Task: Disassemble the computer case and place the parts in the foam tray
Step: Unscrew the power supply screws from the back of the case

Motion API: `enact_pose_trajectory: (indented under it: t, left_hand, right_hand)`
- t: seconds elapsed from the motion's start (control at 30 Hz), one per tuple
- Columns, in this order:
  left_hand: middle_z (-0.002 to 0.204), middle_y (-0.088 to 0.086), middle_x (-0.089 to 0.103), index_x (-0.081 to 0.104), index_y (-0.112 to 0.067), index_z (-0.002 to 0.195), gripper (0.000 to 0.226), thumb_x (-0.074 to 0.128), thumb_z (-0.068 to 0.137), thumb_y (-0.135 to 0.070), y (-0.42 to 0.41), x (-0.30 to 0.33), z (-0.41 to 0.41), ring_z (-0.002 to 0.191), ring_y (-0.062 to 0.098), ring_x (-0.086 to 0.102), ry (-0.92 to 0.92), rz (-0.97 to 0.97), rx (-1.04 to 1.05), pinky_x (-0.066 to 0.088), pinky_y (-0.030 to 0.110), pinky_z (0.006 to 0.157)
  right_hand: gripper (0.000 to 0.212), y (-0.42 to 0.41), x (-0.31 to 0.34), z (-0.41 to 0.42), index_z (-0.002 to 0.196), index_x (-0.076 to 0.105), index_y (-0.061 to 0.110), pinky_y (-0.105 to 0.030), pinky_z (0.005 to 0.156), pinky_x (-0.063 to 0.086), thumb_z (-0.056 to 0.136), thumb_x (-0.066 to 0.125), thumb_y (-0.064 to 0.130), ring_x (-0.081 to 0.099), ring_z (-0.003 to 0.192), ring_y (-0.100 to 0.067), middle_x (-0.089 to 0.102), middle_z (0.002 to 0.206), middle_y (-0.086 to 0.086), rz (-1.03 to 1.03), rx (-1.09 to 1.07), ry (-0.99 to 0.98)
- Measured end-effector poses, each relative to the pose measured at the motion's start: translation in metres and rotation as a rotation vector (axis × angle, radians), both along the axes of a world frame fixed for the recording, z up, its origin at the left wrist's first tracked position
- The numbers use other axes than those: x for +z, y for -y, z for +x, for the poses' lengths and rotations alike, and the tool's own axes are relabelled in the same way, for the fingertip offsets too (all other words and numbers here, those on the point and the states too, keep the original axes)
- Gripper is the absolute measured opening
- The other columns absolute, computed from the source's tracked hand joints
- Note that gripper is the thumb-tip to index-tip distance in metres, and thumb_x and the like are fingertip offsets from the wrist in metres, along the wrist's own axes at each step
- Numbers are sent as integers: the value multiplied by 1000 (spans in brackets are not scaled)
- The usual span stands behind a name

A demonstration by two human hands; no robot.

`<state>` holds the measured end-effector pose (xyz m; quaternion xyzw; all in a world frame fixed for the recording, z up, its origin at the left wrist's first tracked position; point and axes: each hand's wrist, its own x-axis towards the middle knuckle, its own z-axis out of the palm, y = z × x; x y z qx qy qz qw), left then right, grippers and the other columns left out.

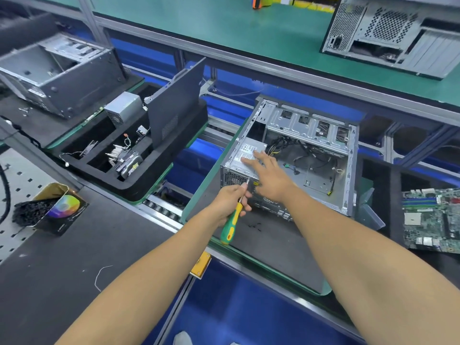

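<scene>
The left hand (230,200) grips a green-and-yellow screwdriver (234,221) — tip at the rear of the open computer case (298,155) on the grey mat. The right hand (270,174) lies flat, fingers straight, on the power supply (245,155) inside.

No text can be read anywhere. The white label (247,151) on the grey metal power supply box (242,160), at centre frame inside the open silver computer case (308,155), carries print too small and blurred to make out. The yellow sticker (134,166) on the drive in the black foam tray (129,188), left of centre, is likewise illegible.
</scene>
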<state>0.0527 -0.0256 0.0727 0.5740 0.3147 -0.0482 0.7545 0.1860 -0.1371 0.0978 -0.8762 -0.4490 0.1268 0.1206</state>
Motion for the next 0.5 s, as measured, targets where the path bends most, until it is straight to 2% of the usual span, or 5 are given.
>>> enact_pose_trajectory:
  t: [0.17, 0.3, 0.4, 0.5]
  left_hand:
    - [53, -1, 52, 61, -5, 93, 37, 48, 108, -36, 2, 0, 4, 48, 14, 56, -23, -56, 31, 41, 22, 40]
    - [56, -2, 49, 61, -6, 98, 34, 46, 109, -34, 2, 2, 3, 45, 10, 42, -19, -141, 57, 30, 20, 39]
    - [66, 1, 50, 50, -9, 105, 22, 52, 108, -31, 3, 9, 2, 48, 9, 40, -13, -114, 37, 28, 20, 38]
    - [76, 4, 47, 40, -15, 93, 25, 62, 103, -20, 6, 11, 1, 55, 10, 43, 9, -80, 19, 30, 20, 40]
  right_hand:
    - [97, 0, 3, -1, 159, 20, 38, -47, 119, 31, 80, 60, 0, -2, 156, -25, 4, 170, -1, -21, -6, 8]
    - [99, -1, 2, -2, 158, 20, 41, -49, 120, 29, 79, 61, -1, -3, 156, -23, 3, 170, 2, -17, -23, -3]
    - [100, -2, 1, -2, 158, 18, 45, -47, 118, 33, 80, 61, -1, -5, 156, -19, 1, 170, 6, -20, -38, -7]
    - [100, -2, 1, -1, 157, 19, 46, -45, 117, 34, 80, 64, 2, -4, 156, -17, 1, 170, 8, -24, -46, 7]
